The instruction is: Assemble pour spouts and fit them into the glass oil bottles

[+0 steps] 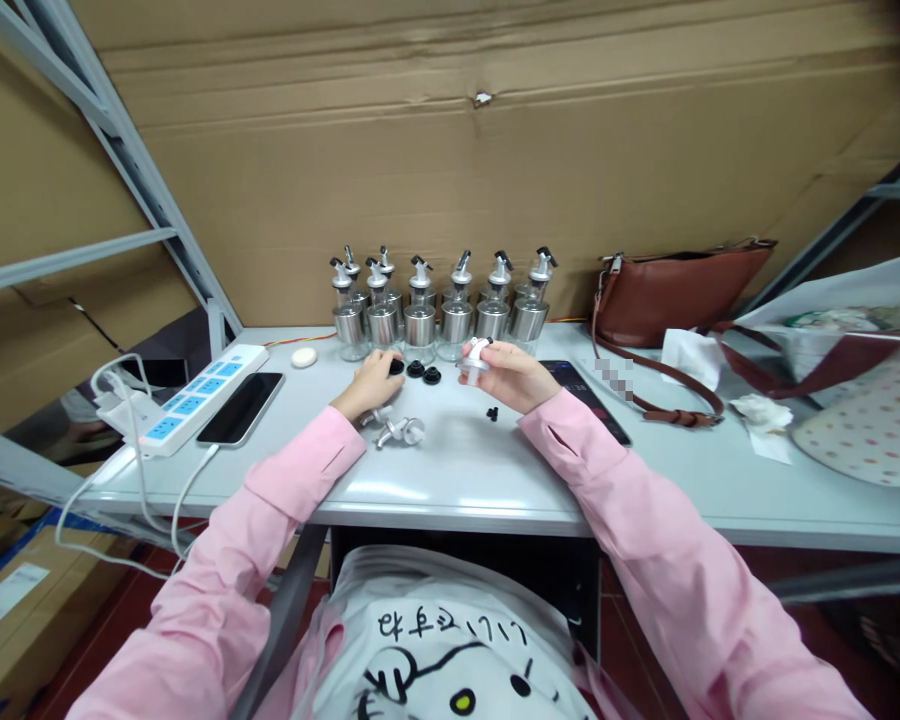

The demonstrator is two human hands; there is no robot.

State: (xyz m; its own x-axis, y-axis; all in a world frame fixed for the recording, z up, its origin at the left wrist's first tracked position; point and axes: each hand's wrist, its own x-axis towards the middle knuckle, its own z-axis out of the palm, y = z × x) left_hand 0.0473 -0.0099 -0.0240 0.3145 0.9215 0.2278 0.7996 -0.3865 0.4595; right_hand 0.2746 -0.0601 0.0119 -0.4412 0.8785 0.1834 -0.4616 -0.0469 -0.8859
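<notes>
My right hand is closed on a silver-and-clear pourer top, raised a little above the table. At the left, my left hand rests low over the table with its fingers around a black plastic stopper. Just right of it lie more black stoppers, one behind another. Loose silver pourer spouts lie in front of my left hand, one partly hidden under the wrist. Small black pieces sit on the table below my right hand.
Glass-and-steel oil bottles with pourers stand in rows behind my hands. A phone and power strip lie left. Under my right sleeve is another phone. A brown handbag and a dotted bag occupy the right.
</notes>
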